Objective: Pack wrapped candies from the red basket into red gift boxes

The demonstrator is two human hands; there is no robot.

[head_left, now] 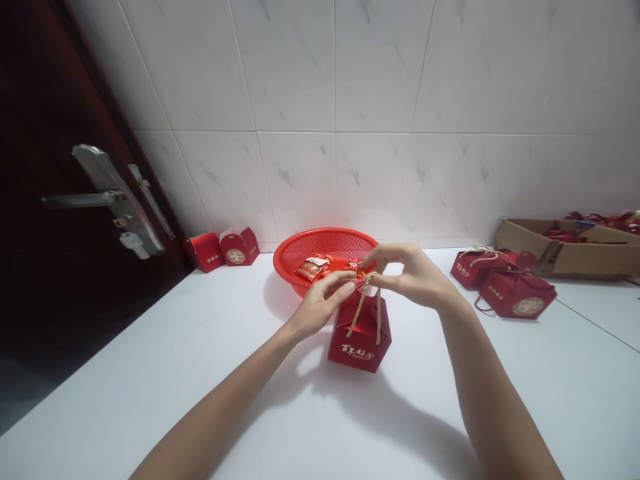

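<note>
The right hand (413,275) pinches the gold cord (379,320) between thumb and forefinger; the left hand (323,307) has bent fingers at the upper flaps of the gift box (357,353), though whether they grip cannot be told. Both forearms slant inward. The gift box sits upright mid-table, white table (225,360) surface spreading leftward to the slanting left edge. Just behind, a red mesh basket (283,259) holds wrapped packets (311,270). Two red boxes (239,255) stand at the far left corner; two corded boxes (517,297) sit right, before a carton (590,260) of dark red items (565,233).
</note>
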